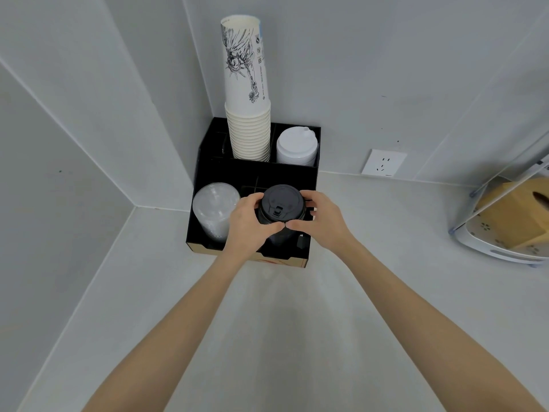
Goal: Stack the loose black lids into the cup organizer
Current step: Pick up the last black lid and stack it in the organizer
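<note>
A stack of black lids (pixel 281 205) stands in the front right compartment of the black cup organizer (pixel 255 173), which sits in the corner of the counter. My left hand (pixel 248 223) curls around the stack's left side. My right hand (pixel 319 220) curls around its right side. Both thumbs meet in front of the stack, and the fingers wrap its top rim. The lower lids are hidden by my hands and the organizer's wall.
Clear lids (pixel 214 209) fill the front left compartment. A tall stack of white paper cups (pixel 249 114) and white lids (pixel 297 145) stand in the back compartments. A wall socket (pixel 383 162) lies to the right. A white rack with a brown box (pixel 511 221) stands at far right.
</note>
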